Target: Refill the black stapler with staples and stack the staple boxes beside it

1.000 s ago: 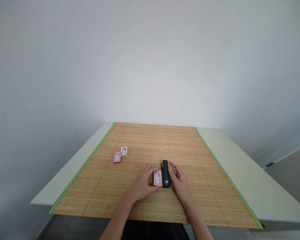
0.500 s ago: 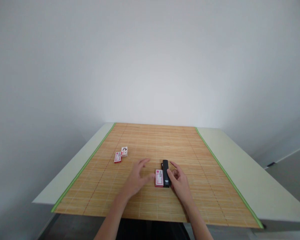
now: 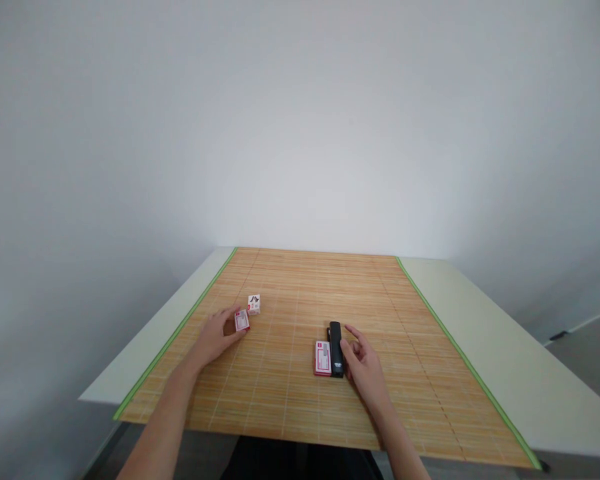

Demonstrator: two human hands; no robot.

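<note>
At the left of the mat, my left hand (image 3: 217, 339) has its thumb and fingers on opposite sides of a small red-and-white box (image 3: 241, 321). A black stapler (image 3: 336, 349) lies lengthwise near the middle front. Against its right side rests my right hand (image 3: 365, 365), thumb at the stapler's edge, index finger stretched forward and the other fingers curled. Directly left of the stapler, a second red-and-white box (image 3: 323, 359) lies flat. A small white box with a dark picture (image 3: 254, 304) stands just beyond the box in my left hand.
A bamboo mat (image 3: 290, 400) with green edging covers the middle of a white table (image 3: 485, 333). Behind the table rises a plain pale wall (image 3: 305, 133). The table's front edge is close to my lap.
My left hand has moved left, from beside the stapler to the far red-and-white box, and closed around it. My right hand stays by the stapler. The view has shifted slightly.
</note>
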